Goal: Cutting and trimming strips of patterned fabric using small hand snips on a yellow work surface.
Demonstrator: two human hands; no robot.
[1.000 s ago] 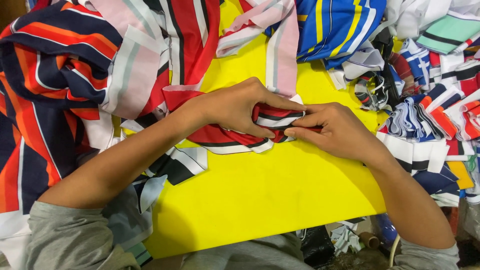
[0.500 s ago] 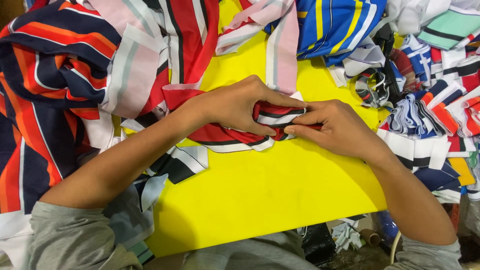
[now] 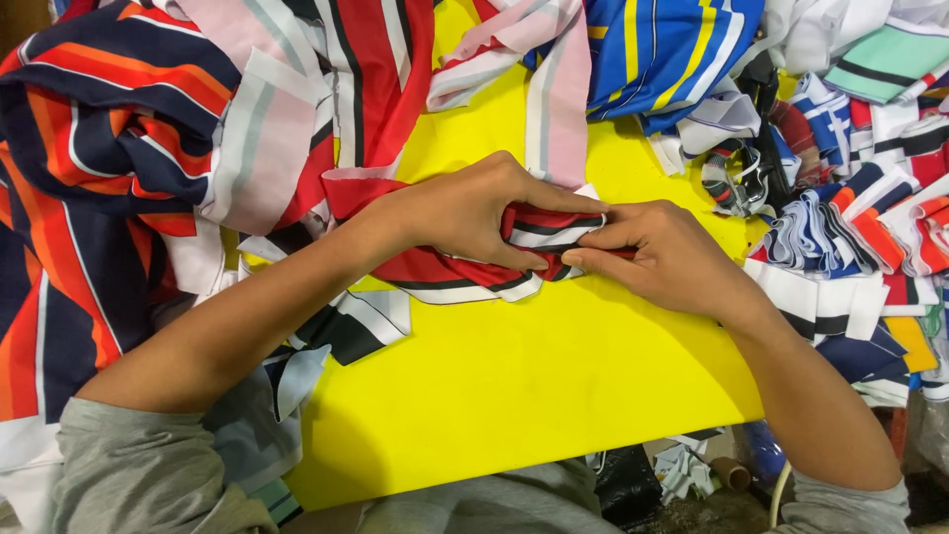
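Red striped cloth (image 3: 450, 272) under both hands' curled fingers (image 3: 554, 198)

A bright yellow table top (image 3: 514, 396) fills the middle of the frame under even light. Heaps of striped cloth (image 3: 109, 168) crowd its left, top and right edges.

No packages, labels, signs or screens show anywhere in my view. Nothing of that kind lies on my yellow worktop (image 3: 514, 396), at its edges or corners, nor among the striped cloth heaped around it. The small items below the near right corner are too indistinct to identify.
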